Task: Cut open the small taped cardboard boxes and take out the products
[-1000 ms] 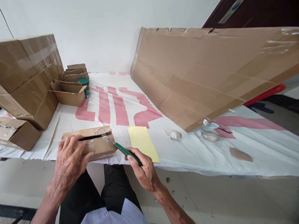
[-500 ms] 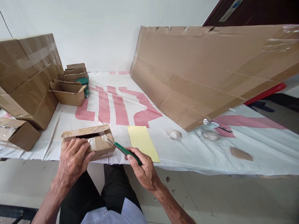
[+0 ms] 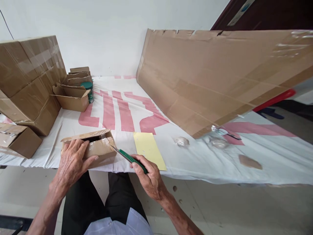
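Brown cardboard is forming the small oblong box [image 3: 104,152], which is lying near the front edge of a white, creased, pink-patterned cover [image 3: 123,138]. Its top is gaping in a dark slot, and ribbed fluting is showing along one flap. The left hand [image 3: 73,160] is lying over the box's left part, fingers close together on top, thumb angling away toward the front. The right hand [image 3: 151,179] is gripping a green utility knife with a ridged handle [image 3: 128,157], fingers curling around it, thin blade pointing at the box's right end (whether it is touching, I cannot tell). Flat yellow rectangular paper [image 3: 148,148] is lying near the knife. Beyond, shiny-taped brown cartons [image 3: 31,81] are standing at left, a large ragged-topped cardboard panel [image 3: 207,75] at right, and a smooth pale wall [image 3: 102,36] is rising behind.
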A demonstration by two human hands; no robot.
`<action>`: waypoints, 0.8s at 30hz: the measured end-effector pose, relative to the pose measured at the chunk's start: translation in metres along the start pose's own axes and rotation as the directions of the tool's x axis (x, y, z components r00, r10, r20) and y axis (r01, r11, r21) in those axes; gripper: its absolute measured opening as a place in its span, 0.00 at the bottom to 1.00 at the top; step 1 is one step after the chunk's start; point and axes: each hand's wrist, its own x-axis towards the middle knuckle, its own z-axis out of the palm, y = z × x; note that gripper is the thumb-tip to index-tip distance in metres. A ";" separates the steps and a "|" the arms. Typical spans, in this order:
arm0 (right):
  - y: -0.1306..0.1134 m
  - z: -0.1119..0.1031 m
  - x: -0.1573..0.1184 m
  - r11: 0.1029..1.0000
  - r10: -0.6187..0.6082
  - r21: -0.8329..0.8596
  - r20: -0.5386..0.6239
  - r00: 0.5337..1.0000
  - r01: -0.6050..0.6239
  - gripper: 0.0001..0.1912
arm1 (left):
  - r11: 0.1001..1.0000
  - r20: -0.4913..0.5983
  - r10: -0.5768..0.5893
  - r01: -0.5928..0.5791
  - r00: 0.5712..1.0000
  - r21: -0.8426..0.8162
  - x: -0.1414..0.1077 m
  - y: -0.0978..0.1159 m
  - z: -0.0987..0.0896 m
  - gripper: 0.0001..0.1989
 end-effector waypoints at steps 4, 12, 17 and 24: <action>-0.002 0.000 0.000 1.000 -0.006 -0.003 -0.022 1.000 0.006 0.15 | 1.000 0.021 -0.016 0.016 1.000 -0.018 0.003 -0.009 -0.006 0.24; -0.013 0.015 0.013 0.998 -0.066 0.011 0.004 0.998 0.066 0.12 | 1.000 -0.066 0.003 -0.005 0.998 -0.026 0.000 0.002 -0.002 0.20; -0.008 0.018 0.010 0.997 -0.073 -0.023 0.047 0.996 0.074 0.11 | 1.000 -0.081 -0.009 0.008 0.997 -0.021 0.002 0.001 -0.003 0.18; 0.007 -0.005 -0.003 0.996 0.017 -0.090 -0.033 0.999 -0.020 0.14 | 0.993 0.035 -0.094 0.096 0.995 -0.063 0.008 -0.005 -0.001 0.19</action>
